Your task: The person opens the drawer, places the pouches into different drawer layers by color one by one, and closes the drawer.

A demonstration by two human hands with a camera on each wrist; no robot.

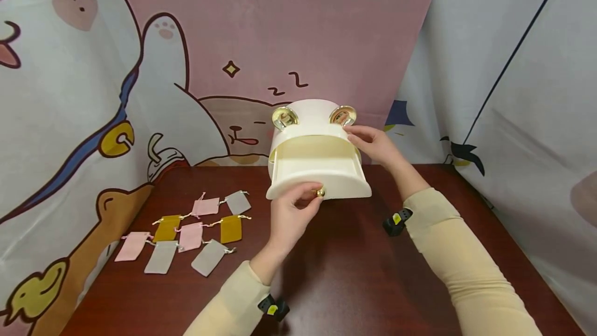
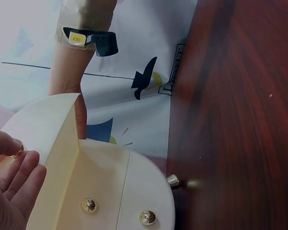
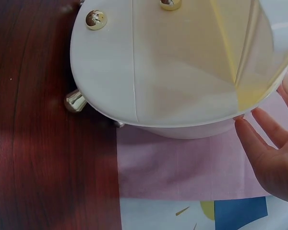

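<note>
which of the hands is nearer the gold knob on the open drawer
Left. The left hand pinches the gold knob; the right hand is farther away, up at the right side of the cream box.

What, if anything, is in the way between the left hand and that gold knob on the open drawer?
Nothing visible: the left hand pinches the gold knob on the front of the open drawer. The right hand is up at the side of the cream box, away from the knob.
</note>
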